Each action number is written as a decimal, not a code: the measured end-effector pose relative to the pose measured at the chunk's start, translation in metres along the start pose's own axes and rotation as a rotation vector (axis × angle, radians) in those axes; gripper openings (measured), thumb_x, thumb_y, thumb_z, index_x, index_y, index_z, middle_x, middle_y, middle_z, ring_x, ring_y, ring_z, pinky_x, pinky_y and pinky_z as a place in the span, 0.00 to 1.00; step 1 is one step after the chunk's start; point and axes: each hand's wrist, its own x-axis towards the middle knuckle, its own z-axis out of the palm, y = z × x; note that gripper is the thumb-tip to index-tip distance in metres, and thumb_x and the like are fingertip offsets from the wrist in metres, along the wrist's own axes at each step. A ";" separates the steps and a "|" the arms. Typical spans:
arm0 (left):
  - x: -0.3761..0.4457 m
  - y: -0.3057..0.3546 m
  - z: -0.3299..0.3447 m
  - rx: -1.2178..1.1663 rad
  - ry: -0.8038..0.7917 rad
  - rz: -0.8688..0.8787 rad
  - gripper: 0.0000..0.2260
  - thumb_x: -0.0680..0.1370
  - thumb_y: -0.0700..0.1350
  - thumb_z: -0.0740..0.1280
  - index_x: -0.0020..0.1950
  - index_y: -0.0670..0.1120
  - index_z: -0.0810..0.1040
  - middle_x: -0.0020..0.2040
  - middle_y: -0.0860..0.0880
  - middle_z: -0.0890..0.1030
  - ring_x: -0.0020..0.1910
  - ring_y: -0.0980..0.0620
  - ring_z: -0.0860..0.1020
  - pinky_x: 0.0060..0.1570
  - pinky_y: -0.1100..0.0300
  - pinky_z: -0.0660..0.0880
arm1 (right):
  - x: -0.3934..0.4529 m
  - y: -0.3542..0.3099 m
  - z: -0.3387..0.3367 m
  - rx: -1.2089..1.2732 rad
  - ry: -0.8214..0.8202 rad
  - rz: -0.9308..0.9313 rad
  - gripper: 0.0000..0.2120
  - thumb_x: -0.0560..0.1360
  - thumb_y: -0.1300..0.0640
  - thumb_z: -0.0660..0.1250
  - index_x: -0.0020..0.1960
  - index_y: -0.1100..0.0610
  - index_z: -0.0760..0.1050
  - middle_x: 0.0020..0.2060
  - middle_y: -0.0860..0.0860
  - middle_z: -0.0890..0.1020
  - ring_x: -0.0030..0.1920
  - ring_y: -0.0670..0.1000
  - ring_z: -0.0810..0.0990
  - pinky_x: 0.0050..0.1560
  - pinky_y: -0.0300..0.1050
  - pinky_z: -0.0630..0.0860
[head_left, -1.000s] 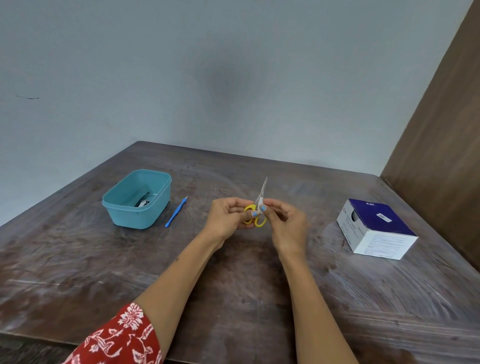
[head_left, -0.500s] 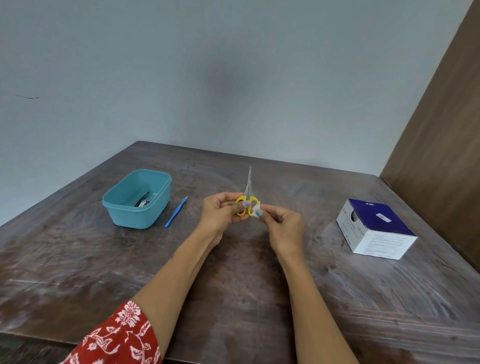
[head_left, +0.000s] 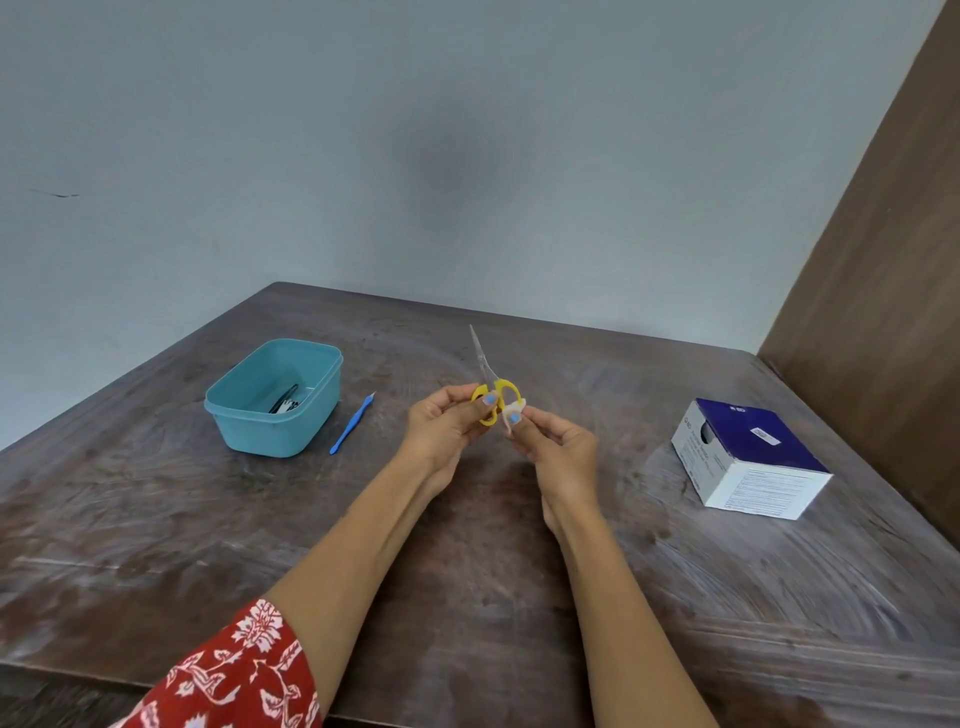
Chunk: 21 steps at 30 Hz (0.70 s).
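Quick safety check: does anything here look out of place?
Only the blue tool, loose on the table beside the teal tub rather than inside. The left hand grips the scissors, blades pointing away; the right hand pinches a white wad at their handle. Nothing spilled.

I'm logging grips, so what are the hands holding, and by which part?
The left hand holds the scissors by a yellow handle loop, blades up; the right hand pinches a small white pad against the other loop.

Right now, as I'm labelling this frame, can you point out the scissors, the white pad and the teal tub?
scissors (head_left: 505, 385): head view, yellow handle loop.
white pad (head_left: 519, 404): head view, its upper edge.
teal tub (head_left: 265, 434): head view, front wall.
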 end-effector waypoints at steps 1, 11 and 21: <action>0.000 -0.001 0.001 -0.003 -0.007 -0.012 0.05 0.73 0.32 0.66 0.43 0.40 0.76 0.34 0.50 0.84 0.35 0.55 0.81 0.49 0.57 0.77 | 0.000 -0.001 0.000 0.054 0.011 0.023 0.09 0.71 0.66 0.71 0.51 0.65 0.80 0.41 0.56 0.84 0.42 0.50 0.83 0.49 0.44 0.80; 0.006 0.003 -0.005 0.374 0.089 0.173 0.11 0.69 0.33 0.73 0.50 0.39 0.79 0.40 0.46 0.82 0.35 0.59 0.81 0.39 0.67 0.79 | 0.001 -0.004 -0.007 -0.398 0.140 -0.274 0.04 0.76 0.59 0.67 0.44 0.52 0.78 0.38 0.48 0.82 0.40 0.48 0.80 0.45 0.42 0.77; 0.007 0.006 -0.015 1.330 -0.067 0.418 0.07 0.71 0.44 0.73 0.49 0.47 0.84 0.48 0.47 0.83 0.50 0.49 0.77 0.54 0.57 0.71 | -0.002 -0.010 -0.010 -0.619 0.135 -0.501 0.06 0.76 0.63 0.66 0.51 0.59 0.81 0.45 0.56 0.81 0.44 0.53 0.81 0.48 0.44 0.76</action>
